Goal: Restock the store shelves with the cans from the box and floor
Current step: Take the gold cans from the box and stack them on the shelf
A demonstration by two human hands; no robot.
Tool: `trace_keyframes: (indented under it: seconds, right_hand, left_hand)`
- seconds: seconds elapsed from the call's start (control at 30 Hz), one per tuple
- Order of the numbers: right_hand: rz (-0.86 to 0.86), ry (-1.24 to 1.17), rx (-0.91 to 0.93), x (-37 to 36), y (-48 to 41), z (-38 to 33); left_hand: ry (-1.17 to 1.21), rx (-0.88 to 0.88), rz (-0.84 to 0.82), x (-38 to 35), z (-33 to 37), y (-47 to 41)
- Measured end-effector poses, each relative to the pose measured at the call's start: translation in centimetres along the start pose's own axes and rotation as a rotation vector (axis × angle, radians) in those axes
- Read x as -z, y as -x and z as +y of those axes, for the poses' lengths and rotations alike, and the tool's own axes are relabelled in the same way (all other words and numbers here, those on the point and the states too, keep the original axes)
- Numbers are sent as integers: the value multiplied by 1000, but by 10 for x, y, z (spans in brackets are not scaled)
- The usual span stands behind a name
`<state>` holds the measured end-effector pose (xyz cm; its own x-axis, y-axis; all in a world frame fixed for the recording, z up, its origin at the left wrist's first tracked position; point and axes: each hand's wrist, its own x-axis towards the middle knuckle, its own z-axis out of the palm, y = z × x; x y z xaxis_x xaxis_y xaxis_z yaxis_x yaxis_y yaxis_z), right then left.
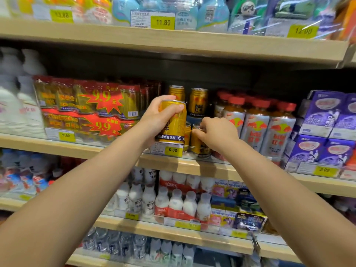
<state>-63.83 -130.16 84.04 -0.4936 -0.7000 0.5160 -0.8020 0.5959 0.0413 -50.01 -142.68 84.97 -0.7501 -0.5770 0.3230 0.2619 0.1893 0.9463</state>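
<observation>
My left hand point(157, 120) grips a tall gold can point(176, 123) upright, just in front of the middle shelf point(173, 164). My right hand point(218, 132) holds a second gold can point(199, 145) that stands on that shelf, fingers curled round its top. A small gold can point(187, 135) stands between the two. Behind them two more gold cans point(198, 102) stand stacked higher at the back. A yellow 6.00 price tag point(172, 150) hangs on the shelf rail below my left hand.
Red-and-gold multipacks marked 9.9 point(86, 105) fill the shelf to the left. Red-capped silver bottles point(256, 124) crowd it to the right, then purple cartons point(327, 122). White milk bottles point(173, 203) sit one shelf down. The upper shelf point(173, 43) overhangs.
</observation>
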Motion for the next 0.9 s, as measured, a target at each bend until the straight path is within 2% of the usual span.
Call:
trace_keyframes:
  seconds: [0.1,0.23,0.43,0.57,0.6,0.67,0.73,0.77,0.83,0.9]
  right_hand:
    - [53,123,130,5,-1,0]
    - [-134,181,314,19,-6,11]
    - [-29,129,290,7,-4,7]
    - [-25,176,249,9,-3,4]
    - [9,121,225,12,-2,3]
    - [37,-293,123,21,4,-4]
    - [-111,-834,50,32,10,-16]
    - [-199,-967,45,38,12,-23]
    - [-277,-997,71,41,15,-35]
    - [-252,-950,71,39,16,-43]
  left_hand:
    - [-32,-12,10,2,0,-1]
    - [-37,-17,-1,6,-1,-1]
    - [-61,-18,17,11,-4,3]
    - [-73,-9,24,13,-5,7]
    - [-87,-4,24,13,-6,8]
    - [-114,2,36,15,-7,10]
    - [-122,14,56,14,-6,11]
    - [-123,18,63,14,-5,12]
    - [-129,29,69,12,-1,15]
    - [-74,55,58,11,2,17]
